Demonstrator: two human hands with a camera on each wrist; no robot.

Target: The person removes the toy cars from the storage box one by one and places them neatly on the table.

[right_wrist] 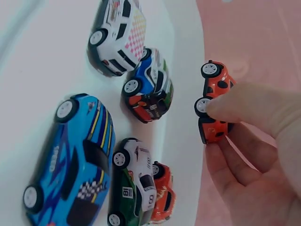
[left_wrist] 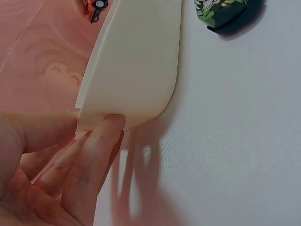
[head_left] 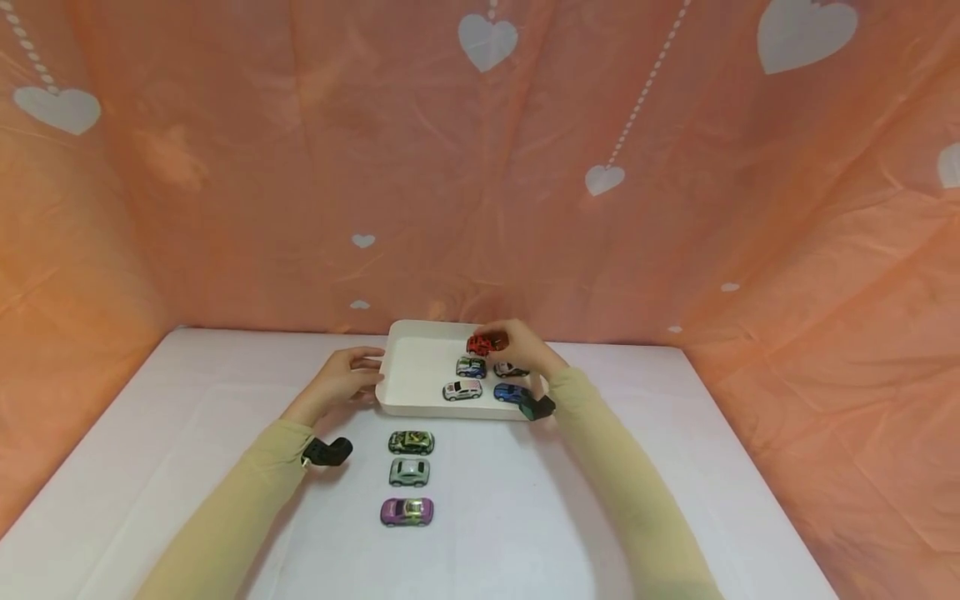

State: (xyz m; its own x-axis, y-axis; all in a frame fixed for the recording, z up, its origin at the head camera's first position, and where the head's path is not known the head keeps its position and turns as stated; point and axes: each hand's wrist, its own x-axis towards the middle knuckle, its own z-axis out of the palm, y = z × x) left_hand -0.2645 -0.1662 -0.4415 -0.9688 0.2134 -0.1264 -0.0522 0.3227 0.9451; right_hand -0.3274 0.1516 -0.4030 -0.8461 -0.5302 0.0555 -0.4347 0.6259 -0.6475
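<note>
Step in hand, by judgement: loading toy cars into tray. Left hand (head_left: 341, 383) steadying white tray (head_left: 408, 371) at its left edge, fingers (left_wrist: 89, 160) pressed near-straight against smooth, rounded plastic wall. On white table (head_left: 187, 433), in column: camouflage car (head_left: 411, 442), pale green car (head_left: 408, 472), purple car (head_left: 407, 511), glossy die-cast shells. Inside tray: four parked cars, including blue car (right_wrist: 70, 160). Right hand (head_left: 517, 346) pinching red car (right_wrist: 214, 101) between thumb and fingers, above tray's far rim. Next move likely calls for lowering wheels-down onto free floor, clear of neighbours.
</note>
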